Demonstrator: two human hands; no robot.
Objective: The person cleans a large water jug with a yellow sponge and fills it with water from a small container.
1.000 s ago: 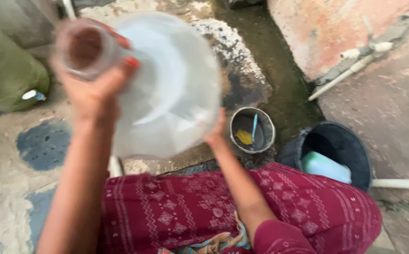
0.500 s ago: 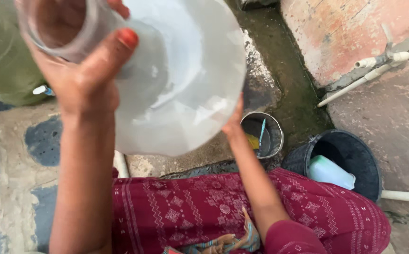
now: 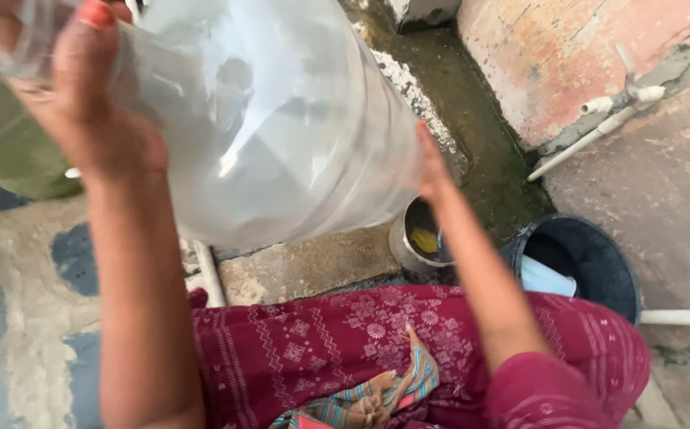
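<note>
A big clear plastic water jug (image 3: 273, 119) fills the upper middle of the head view, held up sideways close to the camera. My left hand (image 3: 83, 95) is wrapped around its neck at the upper left, thumb over the top. My right hand (image 3: 431, 163) presses flat against the jug's far right side near its base. Both arms reach up from my lap, which is covered in dark red patterned cloth (image 3: 361, 349). The jug hides the ground behind it.
A small steel pot (image 3: 420, 238) with something yellow inside stands below the jug. A black bucket (image 3: 599, 274) holding a pale container sits at the right. White pipes (image 3: 591, 131) run along the reddish wall. A green jug (image 3: 3, 151) lies at the left.
The jug has come up and nearer to the camera, now filling more of the view. My left hand has moved to the upper left corner with the neck.
</note>
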